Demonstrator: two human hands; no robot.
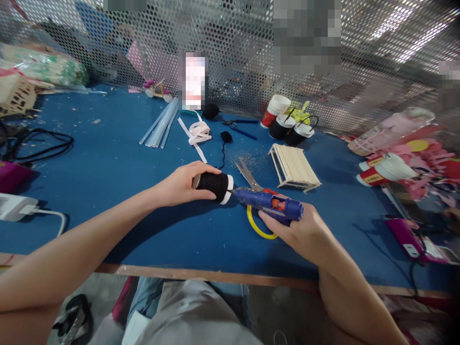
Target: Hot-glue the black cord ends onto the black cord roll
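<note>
My left hand [181, 184] grips a paper cup wrapped in black yarn [213, 186], lying on its side with its white rim toward the right. My right hand [300, 230] holds a blue glue gun [269, 201] with an orange trigger part; its nozzle touches the cup's white rim. Under the gun lie scissors [247, 177] with yellow handles, blades pointing up and to the left. Both hands hover over the blue table [108, 163].
A popsicle-stick frame [294, 167] stands behind the gun. Glue sticks [161, 123], white ribbon [197, 134], blue pliers [240, 127] and several paper cups [283, 122] lie further back. Black cables [39, 143] and a white power strip [14, 206] sit left, pink craft pieces [413, 158] right. Mesh fence behind.
</note>
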